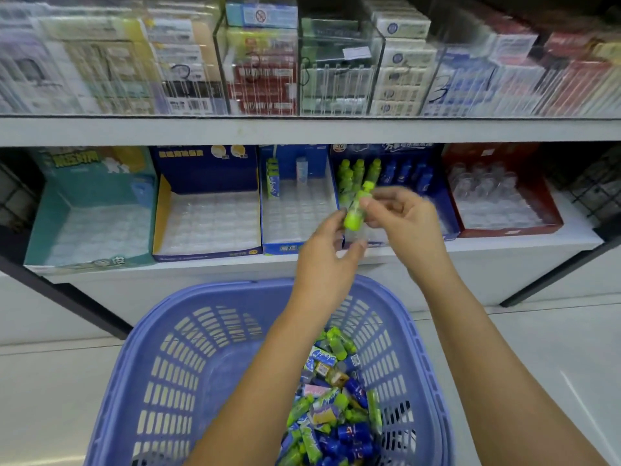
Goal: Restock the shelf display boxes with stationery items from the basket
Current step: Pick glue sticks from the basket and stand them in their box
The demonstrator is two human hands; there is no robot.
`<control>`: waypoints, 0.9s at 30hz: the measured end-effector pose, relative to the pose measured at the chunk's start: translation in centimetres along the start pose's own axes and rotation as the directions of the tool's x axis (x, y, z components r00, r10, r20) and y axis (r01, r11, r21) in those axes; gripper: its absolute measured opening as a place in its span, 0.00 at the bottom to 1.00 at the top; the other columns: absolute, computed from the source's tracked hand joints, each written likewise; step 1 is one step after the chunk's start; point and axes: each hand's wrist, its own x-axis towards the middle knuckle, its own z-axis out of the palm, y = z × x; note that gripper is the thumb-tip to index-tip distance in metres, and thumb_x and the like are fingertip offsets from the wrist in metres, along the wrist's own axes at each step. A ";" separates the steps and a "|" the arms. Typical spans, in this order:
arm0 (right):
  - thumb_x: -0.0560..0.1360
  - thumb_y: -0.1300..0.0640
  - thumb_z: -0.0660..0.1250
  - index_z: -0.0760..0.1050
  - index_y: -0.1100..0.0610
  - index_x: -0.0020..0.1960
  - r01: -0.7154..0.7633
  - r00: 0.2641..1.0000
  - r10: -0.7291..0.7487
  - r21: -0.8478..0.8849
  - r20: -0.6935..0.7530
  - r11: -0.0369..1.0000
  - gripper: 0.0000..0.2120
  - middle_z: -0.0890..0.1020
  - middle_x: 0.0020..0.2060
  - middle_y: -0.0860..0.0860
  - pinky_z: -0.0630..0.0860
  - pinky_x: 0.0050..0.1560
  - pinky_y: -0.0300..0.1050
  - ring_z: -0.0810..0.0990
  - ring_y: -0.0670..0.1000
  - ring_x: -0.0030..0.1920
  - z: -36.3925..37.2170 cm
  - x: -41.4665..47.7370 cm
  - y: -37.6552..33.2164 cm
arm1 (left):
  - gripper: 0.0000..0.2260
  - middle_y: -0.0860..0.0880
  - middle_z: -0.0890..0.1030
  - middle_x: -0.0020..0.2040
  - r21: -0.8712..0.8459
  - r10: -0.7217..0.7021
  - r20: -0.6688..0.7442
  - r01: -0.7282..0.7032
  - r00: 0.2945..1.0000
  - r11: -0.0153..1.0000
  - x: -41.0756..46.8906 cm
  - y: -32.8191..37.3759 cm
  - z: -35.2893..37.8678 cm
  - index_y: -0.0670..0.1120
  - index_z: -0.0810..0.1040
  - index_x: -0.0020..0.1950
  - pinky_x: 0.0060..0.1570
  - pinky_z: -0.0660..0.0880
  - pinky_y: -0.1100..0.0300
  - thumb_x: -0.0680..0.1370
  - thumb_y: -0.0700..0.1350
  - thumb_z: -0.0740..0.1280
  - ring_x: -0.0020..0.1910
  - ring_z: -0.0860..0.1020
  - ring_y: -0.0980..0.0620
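Note:
A purple plastic basket [188, 348] sits on the floor below me, holding several small green and blue bottle-shaped stationery items [332, 408]. Both hands are raised in front of the lower shelf. My left hand [327, 253] and my right hand [408, 223] pinch green bottle-shaped items [354, 213] between them, just in front of the blue display box [450, 213], which has green and blue bottles standing at its back. The hands are blurred.
Along the lower shelf stand a teal display box [43, 230], a navy and yellow box [161, 210], a blue box [265, 227] with two items at the back, and a red box [551, 210]. Clear bins of packaged goods [262, 68] fill the shelf above.

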 end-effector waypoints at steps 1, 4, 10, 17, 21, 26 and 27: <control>0.74 0.57 0.70 0.79 0.60 0.51 0.019 0.998 -0.024 -0.096 -0.058 0.995 0.08 0.82 0.38 0.49 0.76 0.39 0.32 0.80 0.42 0.36 -0.2 1.5 0.6 | 0.24 0.51 0.74 0.68 0.119 -0.003 0.084 -0.007 0.996 0.993 0.4 -0.3 0.6 0.48 0.65 0.73 0.67 0.68 0.60 0.77 0.43 0.66 0.66 0.72 0.55; 0.73 0.57 0.69 0.79 0.62 0.54 0.011 0.988 -0.056 -0.293 -0.145 0.956 0.13 0.82 0.41 0.52 0.73 0.40 0.33 0.80 0.46 0.40 -0.5 5.7 2.6 | 0.29 0.48 0.57 0.77 0.552 -0.033 0.287 -0.137 0.957 0.822 0.8 -1.5 2.1 0.46 0.55 0.77 0.73 0.53 0.59 0.79 0.47 0.63 0.76 0.56 0.50; 0.70 0.62 0.71 0.77 0.64 0.53 0.106 0.970 -0.182 -0.389 -0.164 0.915 0.13 0.81 0.40 0.55 0.66 0.34 0.21 0.76 0.48 0.39 0.4 9.7 5.3 | 0.30 0.46 0.51 0.78 0.766 0.052 0.354 -0.321 0.934 0.557 0.9 -3.2 2.5 0.42 0.48 0.78 0.74 0.38 0.59 0.80 0.47 0.59 0.77 0.49 0.50; 0.71 0.61 0.70 0.78 0.63 0.51 0.273 0.947 -0.320 -0.564 0.016 0.779 0.10 0.83 0.41 0.59 0.73 0.43 0.43 0.80 0.57 0.43 0.8 10.1 5.8 | 0.30 0.46 0.50 0.78 0.741 0.094 0.376 -0.360 0.922 0.568 0.8 -3.8 2.3 0.43 0.48 0.78 0.73 0.38 0.61 0.80 0.46 0.59 0.77 0.48 0.51; 0.69 0.63 0.70 0.76 0.65 0.54 0.283 0.945 -0.326 -0.583 0.032 0.762 0.14 0.81 0.45 0.60 0.73 0.44 0.44 0.80 0.58 0.44 0.8 9.9 5.6 | 0.30 0.47 0.50 0.79 0.735 0.097 0.371 -0.356 0.924 0.578 0.7 -3.9 2.3 0.43 0.48 0.78 0.73 0.38 0.61 0.80 0.46 0.59 0.77 0.48 0.51; 0.72 0.61 0.68 0.73 0.65 0.56 0.255 0.961 -0.265 -0.618 0.077 0.744 0.14 0.80 0.47 0.61 0.76 0.48 0.51 0.80 0.60 0.46 1.2 10.1 5.6 | 0.30 0.47 0.51 0.78 0.732 0.109 0.363 -0.355 0.925 0.581 0.8 -4.0 2.5 0.43 0.49 0.78 0.73 0.38 0.61 0.80 0.46 0.60 0.77 0.48 0.51; 0.73 0.61 0.68 0.73 0.65 0.56 0.231 0.968 -0.238 -0.630 0.074 0.742 0.14 0.80 0.48 0.60 0.76 0.47 0.49 0.80 0.60 0.47 1.2 10.2 5.5 | 0.30 0.47 0.51 0.78 0.733 0.109 0.360 -0.354 0.926 0.580 0.7 -4.1 2.5 0.43 0.49 0.78 0.73 0.38 0.61 0.80 0.45 0.60 0.77 0.48 0.51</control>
